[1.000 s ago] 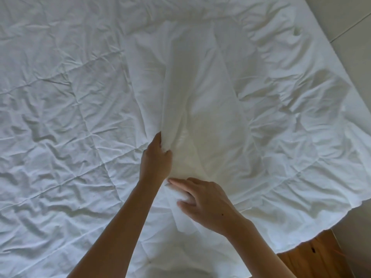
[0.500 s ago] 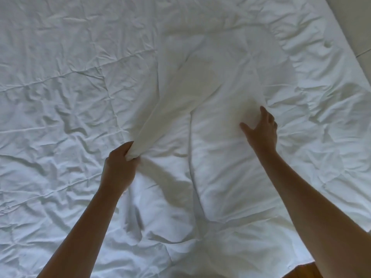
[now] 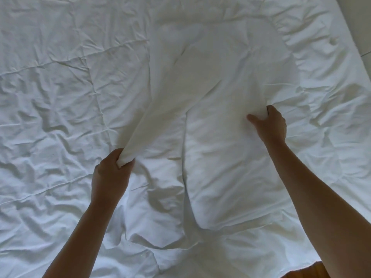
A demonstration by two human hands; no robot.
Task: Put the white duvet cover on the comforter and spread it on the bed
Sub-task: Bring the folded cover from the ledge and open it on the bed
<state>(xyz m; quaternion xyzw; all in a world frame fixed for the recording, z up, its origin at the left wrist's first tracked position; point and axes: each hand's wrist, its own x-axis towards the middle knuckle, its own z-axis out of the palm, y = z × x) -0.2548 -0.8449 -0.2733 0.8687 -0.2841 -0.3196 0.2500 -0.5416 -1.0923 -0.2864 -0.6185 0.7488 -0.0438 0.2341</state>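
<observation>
The white duvet cover (image 3: 216, 121) lies on the crinkly comforter (image 3: 50, 101). The left hand (image 3: 110, 175) pinches one bunched edge. The right hand (image 3: 269, 125) grabs the other side.

Pale, smooth floor (image 3: 359, 23) showing in the upper right corner, crossed by one thin darker seam. Small patch of warm orange-brown wood (image 3: 305, 272) at the bottom edge, right of centre. Soft, cool, even light throughout, with gentle shadows only.
</observation>
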